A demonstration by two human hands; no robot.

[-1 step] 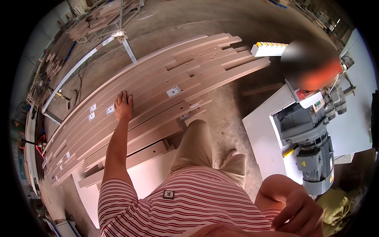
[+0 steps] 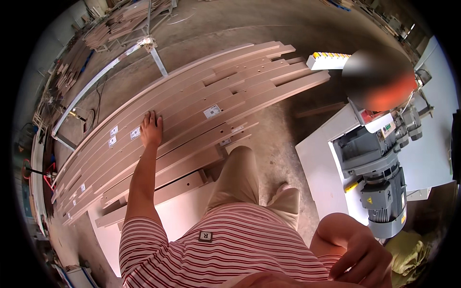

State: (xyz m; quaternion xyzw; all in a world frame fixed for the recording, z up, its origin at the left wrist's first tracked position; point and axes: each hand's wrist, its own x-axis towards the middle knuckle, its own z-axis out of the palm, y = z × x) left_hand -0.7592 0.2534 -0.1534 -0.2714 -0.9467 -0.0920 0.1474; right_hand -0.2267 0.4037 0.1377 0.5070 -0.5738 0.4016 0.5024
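My left hand point(image 2: 151, 130) lies flat on a broad stack of long brown boards point(image 2: 187, 113), its fingers slightly spread. Beside those fingers is a white printed label point(image 2: 135, 133) stuck to a board. Another label point(image 2: 212, 111) sits farther right on the stack, and several boards have small round holes. At the lower right, close to my striped shirt point(image 2: 240, 235), my right hand point(image 2: 362, 257) is held with its fingers curled in. Whatever those fingers hold, if anything, is hidden.
A grey motor point(image 2: 384, 197) on a white machine point(image 2: 321, 153) stands to my right. Past it, a blurred person's head point(image 2: 377, 79) shows beside a white bar with yellow parts point(image 2: 329, 61). A metal frame point(image 2: 98, 77) runs along the stack's far side; more boards point(image 2: 125, 21) lie beyond.
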